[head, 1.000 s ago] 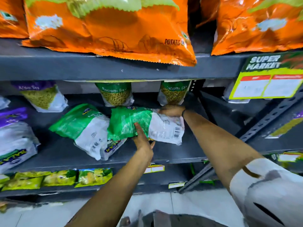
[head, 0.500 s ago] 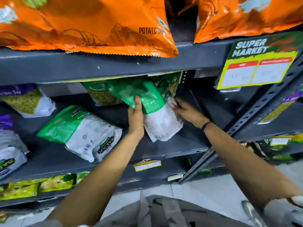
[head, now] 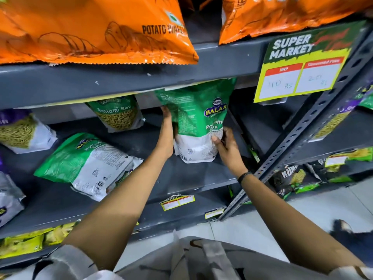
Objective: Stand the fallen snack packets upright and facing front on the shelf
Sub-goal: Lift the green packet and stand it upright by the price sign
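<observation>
The green packet (head: 198, 120) stands upright on the grey shelf (head: 181, 178), its base down and its top reaching up to the underside of the shelf above. The side turned outward carries the brand logo and name but also small print and a barcode low down, so I cannot tell for sure that this is the proper front. The left hand (head: 166, 134) lies flat against the packet's left edge, fingers straight and pointing up, bracing it so that it cannot lean left. The right hand (head: 226, 146) closes loosely round the lower right corner, thumb on the face and fingers hidden behind, most likely to steady the base and turn the packet square.

Left of the packet and further back, a second green packet (head: 119, 113) stands upright with its front showing. Lower left of the held packet, a third packet (head: 86, 164) lies fallen on its face, barcode up; judging by the task, it needs righting next. Further left stand purple-topped packets (head: 22, 130). Above the packet, orange wafer bags (head: 96, 29) overhang the upper shelf edge, and to its upper right hangs a price sign (head: 302, 63).
</observation>
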`<action>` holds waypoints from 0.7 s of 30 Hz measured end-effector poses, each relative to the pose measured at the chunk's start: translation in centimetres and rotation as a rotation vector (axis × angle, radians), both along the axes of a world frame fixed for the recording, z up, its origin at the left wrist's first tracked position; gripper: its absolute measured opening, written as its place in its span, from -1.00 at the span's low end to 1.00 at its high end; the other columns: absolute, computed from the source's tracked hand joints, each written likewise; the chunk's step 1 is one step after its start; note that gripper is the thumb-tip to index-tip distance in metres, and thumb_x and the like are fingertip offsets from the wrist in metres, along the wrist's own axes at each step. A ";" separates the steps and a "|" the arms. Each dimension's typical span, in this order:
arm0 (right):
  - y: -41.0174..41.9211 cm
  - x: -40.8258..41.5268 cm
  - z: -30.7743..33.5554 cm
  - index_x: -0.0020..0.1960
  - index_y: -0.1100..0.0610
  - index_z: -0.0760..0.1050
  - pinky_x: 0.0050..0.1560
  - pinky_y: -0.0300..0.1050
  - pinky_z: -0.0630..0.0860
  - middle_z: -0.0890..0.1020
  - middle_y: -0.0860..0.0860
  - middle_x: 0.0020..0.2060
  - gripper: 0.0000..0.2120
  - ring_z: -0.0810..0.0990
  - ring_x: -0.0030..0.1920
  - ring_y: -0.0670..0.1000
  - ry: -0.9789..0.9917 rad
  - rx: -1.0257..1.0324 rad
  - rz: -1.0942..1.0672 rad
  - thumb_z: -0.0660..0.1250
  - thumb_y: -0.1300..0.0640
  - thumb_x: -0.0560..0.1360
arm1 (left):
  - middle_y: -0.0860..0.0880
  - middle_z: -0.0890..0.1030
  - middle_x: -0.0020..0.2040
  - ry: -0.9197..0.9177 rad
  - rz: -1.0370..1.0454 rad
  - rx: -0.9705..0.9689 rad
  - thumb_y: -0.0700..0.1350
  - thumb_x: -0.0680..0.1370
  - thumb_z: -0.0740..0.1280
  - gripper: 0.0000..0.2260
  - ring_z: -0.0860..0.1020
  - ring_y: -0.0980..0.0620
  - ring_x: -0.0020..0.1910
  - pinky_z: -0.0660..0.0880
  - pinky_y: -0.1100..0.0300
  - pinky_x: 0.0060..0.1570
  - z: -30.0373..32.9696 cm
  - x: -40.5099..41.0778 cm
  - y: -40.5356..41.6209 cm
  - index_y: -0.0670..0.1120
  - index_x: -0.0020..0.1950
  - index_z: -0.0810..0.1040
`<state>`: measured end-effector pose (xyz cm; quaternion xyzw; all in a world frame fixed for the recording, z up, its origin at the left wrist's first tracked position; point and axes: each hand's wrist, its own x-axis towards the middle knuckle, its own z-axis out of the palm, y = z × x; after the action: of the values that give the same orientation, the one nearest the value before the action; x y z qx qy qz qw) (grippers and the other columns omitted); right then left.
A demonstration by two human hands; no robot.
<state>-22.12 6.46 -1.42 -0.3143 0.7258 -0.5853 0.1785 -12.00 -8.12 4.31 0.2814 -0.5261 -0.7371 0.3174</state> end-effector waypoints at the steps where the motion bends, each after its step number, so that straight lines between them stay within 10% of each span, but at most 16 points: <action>1: 0.0 0.3 0.2 0.25 0.14 0.32 0.18 -0.16 0.46 0.57 -0.04 0.11 -0.68 0.54 0.10 -0.06 -0.029 -0.005 -0.008 0.27 0.08 0.55 | 0.07 0.55 0.25 0.054 -0.008 0.018 0.37 0.45 -0.04 -0.43 0.55 0.18 0.18 0.37 0.07 0.38 -0.1 -0.1 -0.2 0.09 0.23 0.46; 7: 0.1 6.0 0.7 0.34 0.18 0.33 0.32 -0.08 0.37 0.42 0.08 0.21 -0.62 0.43 0.28 0.08 -0.175 -0.105 -0.417 0.24 0.11 0.56 | -0.07 0.48 0.35 0.108 -0.076 0.149 0.33 0.53 -0.20 -0.40 0.48 0.01 0.28 0.33 0.05 0.37 -1.7 0.2 -1.1 0.08 0.17 0.50; 12: -0.7 8.9 0.9 0.36 0.03 0.33 0.18 -0.33 0.30 0.31 0.04 0.25 -0.64 0.42 0.18 -0.02 -0.315 -0.085 -0.277 0.18 0.04 0.58 | 0.11 0.55 0.20 0.051 -0.093 0.105 0.26 0.57 -0.19 -0.49 0.59 0.26 0.05 0.52 0.31 0.06 -2.0 0.6 0.3 0.15 0.12 0.50; 21: -1.4 4.3 2.0 0.38 0.15 0.32 0.42 0.05 0.36 0.45 0.10 0.36 -0.62 0.44 0.34 0.04 -0.414 -0.104 -0.172 0.16 0.08 0.59 | 0.40 0.60 -0.03 -0.142 -0.081 0.022 0.29 0.55 -0.20 -0.53 0.53 0.48 -0.03 0.40 0.28 0.08 -4.9 3.8 3.9 0.30 0.05 0.50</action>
<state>-17.79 5.09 0.62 -0.1332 0.6667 -0.6870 0.2566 -8.24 -4.23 -0.54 0.3148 -0.5500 -0.7334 0.2461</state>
